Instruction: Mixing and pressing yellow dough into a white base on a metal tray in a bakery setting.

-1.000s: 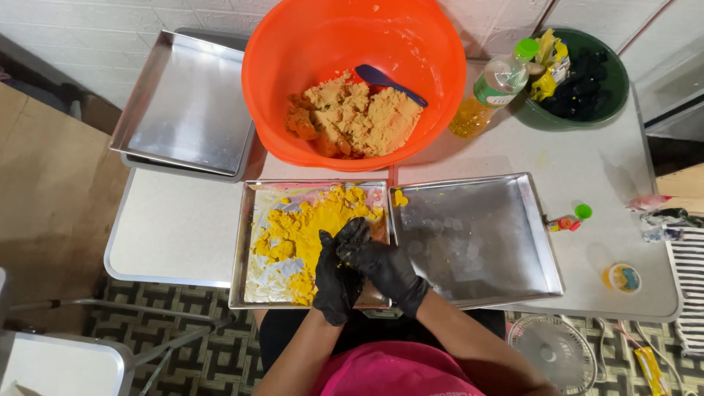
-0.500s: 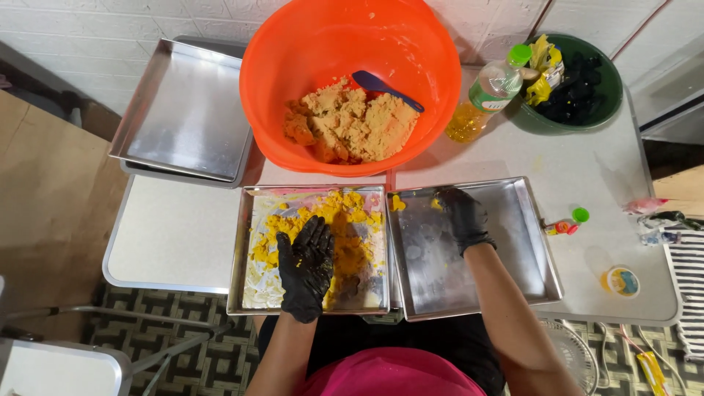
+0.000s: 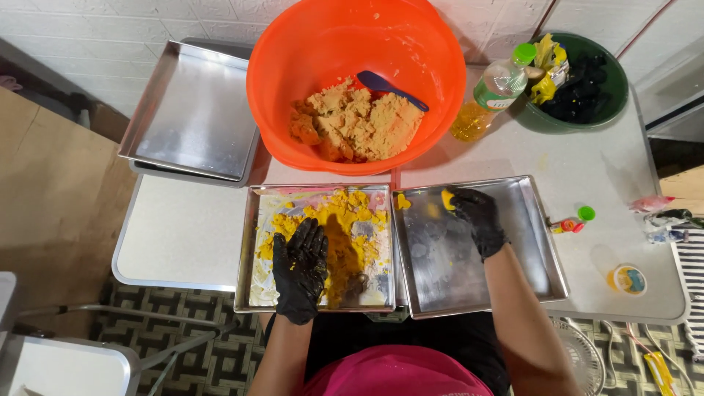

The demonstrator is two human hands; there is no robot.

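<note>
Both my hands wear black gloves. My left hand (image 3: 301, 268) lies flat, fingers spread, on yellow crumbly dough (image 3: 341, 220) in the left metal tray (image 3: 246, 249). My right hand (image 3: 475, 217) is over the right metal tray (image 3: 543, 242) near its far left corner, pinching a small yellow dough piece (image 3: 446, 199). Another small yellow bit (image 3: 402, 202) lies on that tray's far left. Behind both trays stands a big orange bowl (image 3: 293, 51) with tan dough (image 3: 359, 125) and a blue spatula (image 3: 389, 86) in it.
An empty metal tray (image 3: 192, 110) sits at the back left. A plastic bottle of yellow liquid (image 3: 491, 92) and a green bowl (image 3: 612, 81) of dark items stand at the back right. Small bottles (image 3: 572, 222) and a little tub (image 3: 627, 279) lie at the table's right.
My hands came apart from the left tray's dough. My right hand moved onto the right tray with a small yellow piece. My left hand flattened on the dough.
</note>
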